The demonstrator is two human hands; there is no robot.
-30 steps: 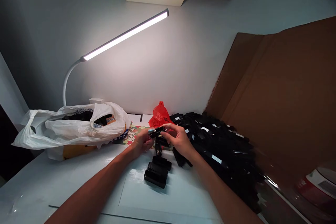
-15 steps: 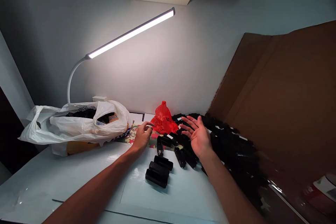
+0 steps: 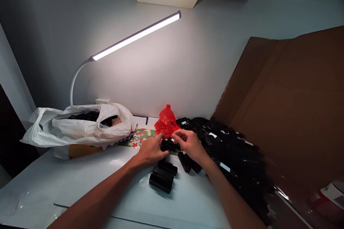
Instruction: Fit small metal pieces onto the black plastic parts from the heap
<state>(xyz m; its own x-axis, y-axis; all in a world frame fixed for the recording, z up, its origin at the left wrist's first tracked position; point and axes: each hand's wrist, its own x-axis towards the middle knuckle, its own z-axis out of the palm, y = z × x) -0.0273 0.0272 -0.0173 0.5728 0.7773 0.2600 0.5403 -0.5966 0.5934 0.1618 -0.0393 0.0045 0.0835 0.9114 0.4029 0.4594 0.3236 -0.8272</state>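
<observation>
My left hand (image 3: 152, 149) is closed around the left end of a small black plastic case (image 3: 170, 145), thumb below and fingers above. At the case's right end, my right hand (image 3: 190, 145) has its thumb and fingertips pinched together. Whatever lies in that pinch is too small or hidden to make out. Nearer me, several black plastic cases (image 3: 161, 179) rest side by side on the table, open hollow sides showing. Another black case (image 3: 184, 161) lies below my right hand. A large heap of similar black pieces (image 3: 223, 143) spreads to the right.
A crumpled red plastic bag (image 3: 167, 121) sits behind my hands. On the left lies a white plastic bag (image 3: 80, 128) with dark contents. A lit lamp (image 3: 137, 35) hangs above the table (image 3: 129, 196). Brown cardboard (image 3: 290, 96) leans at the right.
My hands have come closer together. My right hand has turned from open and palm-up to a pinch, and my left hand has closed on a black case, which now lies sideways.
</observation>
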